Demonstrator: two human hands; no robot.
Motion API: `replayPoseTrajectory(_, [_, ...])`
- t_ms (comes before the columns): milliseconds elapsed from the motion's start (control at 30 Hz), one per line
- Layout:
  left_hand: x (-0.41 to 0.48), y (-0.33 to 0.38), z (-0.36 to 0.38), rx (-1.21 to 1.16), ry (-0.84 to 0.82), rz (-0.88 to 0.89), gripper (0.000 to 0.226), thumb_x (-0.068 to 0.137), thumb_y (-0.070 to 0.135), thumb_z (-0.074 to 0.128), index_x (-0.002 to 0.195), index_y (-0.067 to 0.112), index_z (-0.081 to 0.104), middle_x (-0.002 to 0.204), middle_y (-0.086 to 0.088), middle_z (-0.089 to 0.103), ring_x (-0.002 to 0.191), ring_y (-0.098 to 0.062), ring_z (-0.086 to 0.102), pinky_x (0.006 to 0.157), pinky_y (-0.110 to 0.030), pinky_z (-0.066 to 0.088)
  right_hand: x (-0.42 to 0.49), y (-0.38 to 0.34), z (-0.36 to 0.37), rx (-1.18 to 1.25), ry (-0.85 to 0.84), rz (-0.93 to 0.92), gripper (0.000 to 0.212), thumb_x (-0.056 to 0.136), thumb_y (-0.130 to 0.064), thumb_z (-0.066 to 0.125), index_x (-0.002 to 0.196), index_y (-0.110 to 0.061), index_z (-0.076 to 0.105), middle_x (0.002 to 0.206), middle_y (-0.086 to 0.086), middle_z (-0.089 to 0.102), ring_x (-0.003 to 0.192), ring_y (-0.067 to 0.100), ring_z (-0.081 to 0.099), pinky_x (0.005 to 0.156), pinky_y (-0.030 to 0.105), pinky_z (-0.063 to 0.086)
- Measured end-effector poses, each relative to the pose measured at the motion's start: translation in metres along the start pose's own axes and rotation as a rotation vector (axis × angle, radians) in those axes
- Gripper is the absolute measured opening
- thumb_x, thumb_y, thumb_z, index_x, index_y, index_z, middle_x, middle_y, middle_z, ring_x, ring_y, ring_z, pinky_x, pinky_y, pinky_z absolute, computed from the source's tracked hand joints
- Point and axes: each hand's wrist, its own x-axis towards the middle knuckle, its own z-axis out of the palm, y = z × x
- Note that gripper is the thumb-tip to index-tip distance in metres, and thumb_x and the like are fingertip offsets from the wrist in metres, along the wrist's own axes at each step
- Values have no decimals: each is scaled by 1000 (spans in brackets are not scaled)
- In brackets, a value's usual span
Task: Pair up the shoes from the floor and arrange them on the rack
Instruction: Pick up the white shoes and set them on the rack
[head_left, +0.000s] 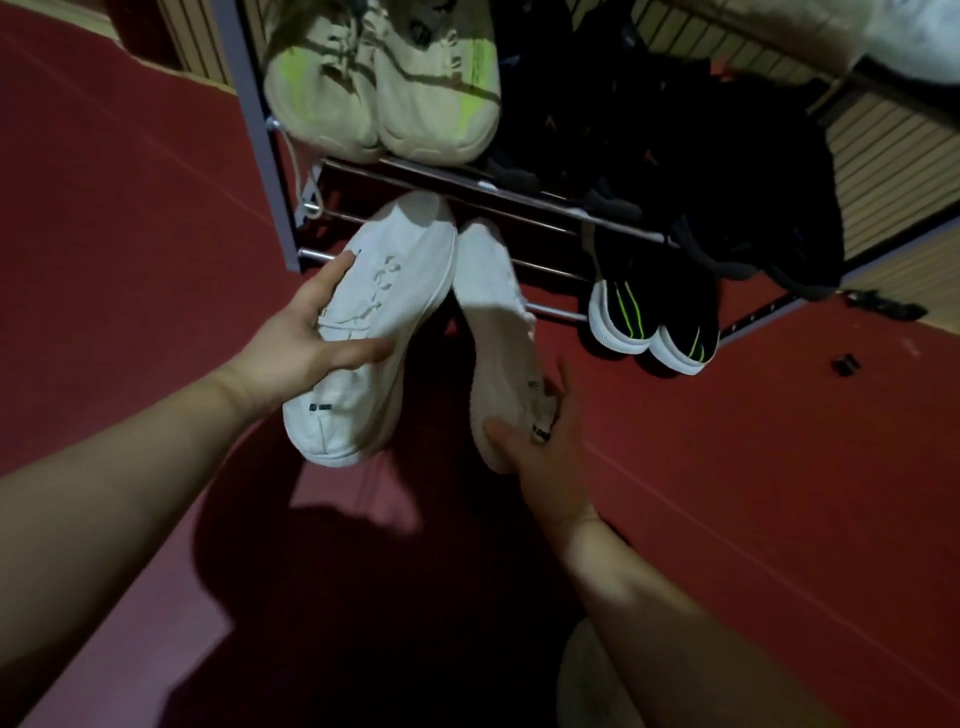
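Both forearms reach out over the red floor (156, 208) toward the metal rack (260, 104). Cream and neon-yellow sneakers (384, 93) sit on its upper shelf, black shoes with green stripes (649, 322) lower down. Left hand (306, 338) grips one white sneaker (374, 332) around its laces; right hand (545, 447) clasps the other white sneaker (498, 332) at the heel, both toes near the lower rails.
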Motion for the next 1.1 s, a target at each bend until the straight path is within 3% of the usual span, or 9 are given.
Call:
replayPoseTrajectory(133, [37, 17, 21, 46, 88, 30, 95, 72, 26, 81, 148, 30, 25, 140, 19, 38, 127, 3, 37, 100, -12, 30, 49, -14, -7, -106, 119, -94, 84, 63, -27, 72, 134, -45, 32, 137, -18, 35, 127, 4, 39, 106, 26, 38])
replayPoseTrajectory(267, [91, 34, 38, 110, 166, 12, 83, 68, 32, 83, 139, 20, 42, 129, 7, 55, 116, -8, 52, 95, -19, 40, 116, -13, 6, -361, 107, -159, 75, 68, -37, 71, 135, -24, 41, 141, 11, 45, 127, 27, 46, 104, 43, 41])
replayPoseTrajectory(400, [136, 41, 51, 428, 80, -76, 65, 77, 41, 73, 131, 11, 52, 130, -11, 58, 121, -25, 52, 98, -30, 43, 156, 30, 30, -823, -106, -269, 42, 90, -25, 34, 113, -4, 63, 118, 25, 62, 118, 43, 50, 93, 53, 39])
replayPoseTrajectory(467, [143, 37, 54, 545, 31, -125, 66, 83, 47, 65, 133, 8, 49, 134, -16, 53, 127, -31, 45, 101, -32, 40, 154, 36, 31, -962, -152, -282, 46, 94, -21, 23, 110, -5, 63, 120, 24, 58, 122, 44, 47, 94, 56, 33])
replayPoseTrajectory(533, [139, 28, 50, 503, 36, -138, 68, 86, 51, 59, 139, 12, 41, 137, -16, 50, 132, -32, 39, 105, -32, 35, 139, 32, 24, -918, -134, -289, 40, 97, -24, 38, 134, -14, 49, 141, 21, 37, 133, 39, 37, 103, 54, 30])
replayPoseTrajectory(633, [114, 7, 39, 431, 119, 3, 80, 80, 65, 52, 143, 18, 36, 137, -20, 43, 132, -32, 35, 107, -30, 30, 121, 34, 4, -680, -204, -148, 105, 73, -22, 80, 148, -23, 7, 156, 17, 4, 145, 31, 7, 114, 41, 22])
replayPoseTrajectory(800, [79, -27, 29, 459, -53, 194, 126, 53, 75, 60, 153, 22, 5, 154, -9, 24, 142, -24, 23, 116, -41, 24, 111, 57, 6, -544, -48, -189, 98, 70, -19, 75, 147, -7, 15, 149, 25, 28, 139, 36, 30, 111, 49, 32])
replayPoseTrajectory(1033, [86, -8, 49, 523, 50, 121, 117, 70, 46, 75, 152, 21, -6, 160, 0, 12, 148, -24, 2, 117, -46, -4, 123, 39, 17, -612, -11, -172, 100, 73, -26, 79, 151, -21, 16, 149, 1, 41, 128, 18, 48, 90, 24, 42])
replayPoseTrajectory(1100, [99, -5, 50, 541, 72, 90, 116, 69, 45, 76, 151, 26, -5, 159, 2, 15, 148, -20, 4, 117, -49, -5, 134, 34, 23, -683, 11, -201, 103, 73, -36, 78, 152, -20, 14, 146, 2, 44, 126, 22, 50, 92, 29, 42])
